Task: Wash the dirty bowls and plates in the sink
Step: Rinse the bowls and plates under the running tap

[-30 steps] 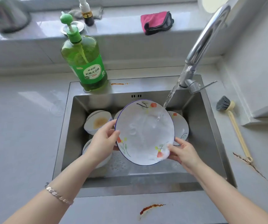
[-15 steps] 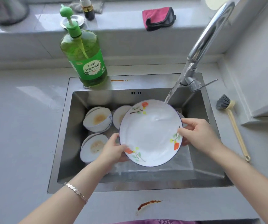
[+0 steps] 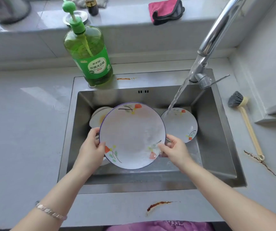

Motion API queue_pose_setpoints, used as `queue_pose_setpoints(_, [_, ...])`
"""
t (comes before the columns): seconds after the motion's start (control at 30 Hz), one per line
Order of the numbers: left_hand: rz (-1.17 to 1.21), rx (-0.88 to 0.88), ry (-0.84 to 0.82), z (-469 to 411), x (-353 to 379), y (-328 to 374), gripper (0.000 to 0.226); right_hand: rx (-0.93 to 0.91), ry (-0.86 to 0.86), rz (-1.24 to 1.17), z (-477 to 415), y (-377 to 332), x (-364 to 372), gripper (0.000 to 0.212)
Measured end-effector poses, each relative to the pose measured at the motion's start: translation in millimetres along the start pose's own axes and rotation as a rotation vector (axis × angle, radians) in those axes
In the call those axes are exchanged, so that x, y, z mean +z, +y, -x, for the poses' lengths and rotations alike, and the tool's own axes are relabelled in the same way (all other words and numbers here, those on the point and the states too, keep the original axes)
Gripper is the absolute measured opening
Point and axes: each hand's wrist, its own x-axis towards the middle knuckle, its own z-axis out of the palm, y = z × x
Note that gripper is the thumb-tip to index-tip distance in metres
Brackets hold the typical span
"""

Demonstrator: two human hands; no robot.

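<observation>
Grey stone tabletop (image 3: 25,130) fills most of the view, with a stainless sink (image 3: 217,147) set into it. Chrome faucet (image 3: 217,30) arcs in from top right, tap running.

Green dish soap bottle (image 3: 90,52), pump top, stands upright on the sink's back-left flange.

Task item: floral plate (image 3: 130,130), white with a blue rim and orange-and-green flower prints. It is held over the middle of the basin, face tilted up toward the camera, with a filmy wet patch on its right side.

A second plate (image 3: 182,125) with the same pattern lies in the right half of the basin. The water (image 3: 177,99) lands on its upper-left edge, just beside the floral plate's right rim and not on it. The two plates overlap in view; can't tell if they touch.

Left hand (image 3: 90,150) grips the floral plate's lower-left rim, thumb on the face, fingers (image 3: 94,131) curled round the edge to the back. Right hand (image 3: 175,150) pinches the lower-right rim, thumb on the face, other fingers underneath.

Bowls (image 3: 99,117) sit in the basin's left half, mostly hidden behind the floral plate. One shows yellowish residue inside.

Dish brush (image 3: 245,117), cream handle and grey bristles, lies on the tabletop right of the sink. Pink-and-black cloth (image 3: 165,10) sits on the ledge (image 3: 125,19) behind. Brown streak (image 3: 160,204) marks the tabletop in front of the sink. Silver bracelet (image 3: 50,211) on the left wrist.
</observation>
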Motion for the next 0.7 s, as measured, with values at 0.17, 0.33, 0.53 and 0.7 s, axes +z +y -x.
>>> queue_pose_setpoints(0.17, [0.270, -0.180, -0.065, -15, 22, -5, 0.037, -0.194, 0.065, 0.193, 4, -47, -12, 0.042])
queue_pose_setpoints(0.33, [0.414, -0.299, -0.199, -5, 35, 3, 0.035, -0.201, 0.071, 0.455, 1, -75, -38, 0.028])
queue_pose_setpoints(0.53, [0.358, -0.370, -0.193, 8, 17, 9, 0.028, 0.085, -0.116, 0.401, 7, -45, -45, 0.033])
queue_pose_setpoints(0.7, [0.238, -0.483, -0.191, 12, 0, 11, 0.012, -0.301, -0.392, 0.820, 31, -19, -29, 0.053])
